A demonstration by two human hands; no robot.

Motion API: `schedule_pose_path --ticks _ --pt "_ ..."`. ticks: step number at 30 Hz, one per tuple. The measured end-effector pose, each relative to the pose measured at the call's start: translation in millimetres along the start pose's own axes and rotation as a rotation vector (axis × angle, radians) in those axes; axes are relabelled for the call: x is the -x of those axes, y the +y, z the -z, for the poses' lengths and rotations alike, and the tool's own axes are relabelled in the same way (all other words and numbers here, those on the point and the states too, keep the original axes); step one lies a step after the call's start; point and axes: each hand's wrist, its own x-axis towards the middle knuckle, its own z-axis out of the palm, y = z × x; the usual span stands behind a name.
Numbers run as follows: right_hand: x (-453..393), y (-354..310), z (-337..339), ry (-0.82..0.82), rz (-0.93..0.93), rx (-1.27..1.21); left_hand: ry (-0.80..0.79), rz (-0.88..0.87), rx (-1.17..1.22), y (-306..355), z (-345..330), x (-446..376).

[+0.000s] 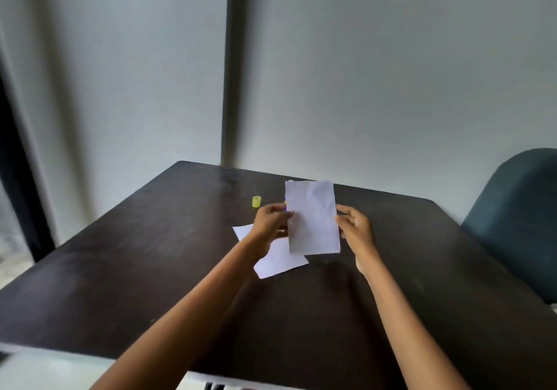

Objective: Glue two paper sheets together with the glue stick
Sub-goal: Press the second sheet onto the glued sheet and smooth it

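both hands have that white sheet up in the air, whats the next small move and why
Probably lower the raised white paper sheet onto the other white sheet lying flat on the dark wooden table. The left hand and right hand pinch its side edges, and the small yellow cap is already off.

A paper sheet [312, 217] stands upright between the hands, the left hand [271, 223] at its left edge, the right hand [357, 228] at its right edge. A second sheet [277, 258] lies flat on the surface [150, 269] under the left hand. A small cap [256, 201] sits on the surface beyond and just left of the left hand. A chair [518, 223] stands far right of the right hand.
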Motion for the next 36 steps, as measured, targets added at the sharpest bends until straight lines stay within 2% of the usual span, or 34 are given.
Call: schedule_pose_path --ticks 2,4,7,9,11,13,15,17,19,23,26,28,31,34,36 --pt "-4 -6 -16 -0.038 0.001 0.018 0.161 -0.074 0.05 5 21 -5" --pt "-9 -12 -30 -0.058 0.002 0.068 0.327 -0.215 -0.044 10 37 -9" --pt "-16 -20 -45 -0.113 0.058 0.146 0.365 -0.495 -0.369 18 49 -14" --pt "-21 -26 -51 -0.176 0.12 0.197 0.318 -0.65 -0.643 29 51 -20" --pt "-25 -31 -56 -0.245 0.183 0.262 0.183 -0.73 -0.93 42 50 -27" --pt "-30 -34 -60 -0.302 0.232 0.332 0.0 -0.634 -1.169 53 45 -32" --pt "-32 -35 -61 -0.325 0.261 0.373 -0.158 -0.437 -1.246 56 42 -35" --pt "-30 -35 -60 -0.327 0.282 0.37 -0.199 -0.33 -1.188 53 42 -34" --pt "-25 -34 -58 -0.286 0.327 0.361 -0.144 -0.267 -1.059 46 46 -31" --pt "-20 -25 -48 0.01 0.433 0.399 -0.034 -0.176 -0.724 30 56 -21" --pt "-10 -12 -42 0.14 0.222 0.089 0.082 -0.125 -0.352 17 59 -12" --pt "-1 0 -44 0.118 0.042 -0.081 0.151 -0.08 -0.149 9 55 -7" --pt "7 12 -51 -0.034 -0.072 -0.222 0.209 -0.055 -0.01 -3 46 -2" --pt "9 9 -56 -0.084 -0.094 -0.349 0.274 -0.085 -0.095 -10 47 0" --pt "7 6 -58 -0.1 -0.123 -0.347 0.246 -0.105 -0.17 -11 52 3"
